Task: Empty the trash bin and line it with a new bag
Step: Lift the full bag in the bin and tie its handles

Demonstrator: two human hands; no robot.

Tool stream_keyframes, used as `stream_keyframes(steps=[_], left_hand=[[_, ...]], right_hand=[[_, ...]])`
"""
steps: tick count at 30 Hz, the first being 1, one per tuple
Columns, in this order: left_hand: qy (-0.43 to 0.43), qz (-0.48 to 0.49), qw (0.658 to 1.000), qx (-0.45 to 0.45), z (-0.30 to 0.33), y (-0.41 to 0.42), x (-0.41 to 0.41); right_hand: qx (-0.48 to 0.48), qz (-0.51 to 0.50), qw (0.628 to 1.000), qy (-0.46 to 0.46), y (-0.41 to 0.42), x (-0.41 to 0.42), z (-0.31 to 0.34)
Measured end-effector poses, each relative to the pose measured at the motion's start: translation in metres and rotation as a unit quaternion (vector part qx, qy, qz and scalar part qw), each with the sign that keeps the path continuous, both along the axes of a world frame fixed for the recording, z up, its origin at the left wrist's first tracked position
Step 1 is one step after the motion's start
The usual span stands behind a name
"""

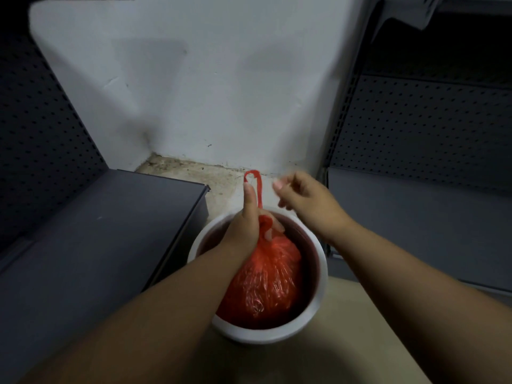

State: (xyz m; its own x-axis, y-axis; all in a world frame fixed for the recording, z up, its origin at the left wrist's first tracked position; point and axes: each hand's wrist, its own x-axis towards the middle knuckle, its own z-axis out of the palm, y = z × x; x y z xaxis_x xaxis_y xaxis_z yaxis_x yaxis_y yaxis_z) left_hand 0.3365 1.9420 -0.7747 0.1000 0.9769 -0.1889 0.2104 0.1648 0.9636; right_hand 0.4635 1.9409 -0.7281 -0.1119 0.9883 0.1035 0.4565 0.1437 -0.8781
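Left hand [249, 225] clenched the red trash bag [263, 284] neck, right hand [302, 195] released; thin handle loop [253, 178] looked likely to snap on lifting.

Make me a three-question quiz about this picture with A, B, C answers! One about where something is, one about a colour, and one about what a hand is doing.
1. Where is the full bag?
A. inside the white bin
B. on the dark shelf
C. on the floor by the wall

2. What colour is the bag?
A. blue
B. red
C. black

3. What is the right hand doing?
A. gripping the bag
B. holding the bin rim
C. open in the air

Answers:
1 A, the bag sits within the bin.
2 B, its plastic is red.
3 C, the right hand touches nothing, while the left hand grips the bag's neck.
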Motion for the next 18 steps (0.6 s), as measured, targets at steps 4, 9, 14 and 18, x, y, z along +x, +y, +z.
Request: stream_keyframes(steps=[4, 9, 14, 18], left_hand=[[-0.048, 0.019, 0.998, -0.042, 0.004, 0.005, 0.002], [0.014, -0.029, 0.999, -0.025, 0.003, 0.007, -0.005], [0.065, -0.071, 0.995, 0.013, -0.005, 0.001, -0.015], [0.191, -0.104, 0.973, 0.078, -0.011, -0.003, -0.02]], right_hand=[[-0.014, 0.108, 0.983, -0.146, -0.009, 0.002, -0.013], [-0.027, 0.114, 0.992, -0.046, -0.005, -0.001, -0.013], [-0.094, -0.073, 0.985, 0.124, 0.007, 0.009, -0.025], [-0.175, -0.177, 0.911, 0.33, 0.006, 0.005, -0.044]])
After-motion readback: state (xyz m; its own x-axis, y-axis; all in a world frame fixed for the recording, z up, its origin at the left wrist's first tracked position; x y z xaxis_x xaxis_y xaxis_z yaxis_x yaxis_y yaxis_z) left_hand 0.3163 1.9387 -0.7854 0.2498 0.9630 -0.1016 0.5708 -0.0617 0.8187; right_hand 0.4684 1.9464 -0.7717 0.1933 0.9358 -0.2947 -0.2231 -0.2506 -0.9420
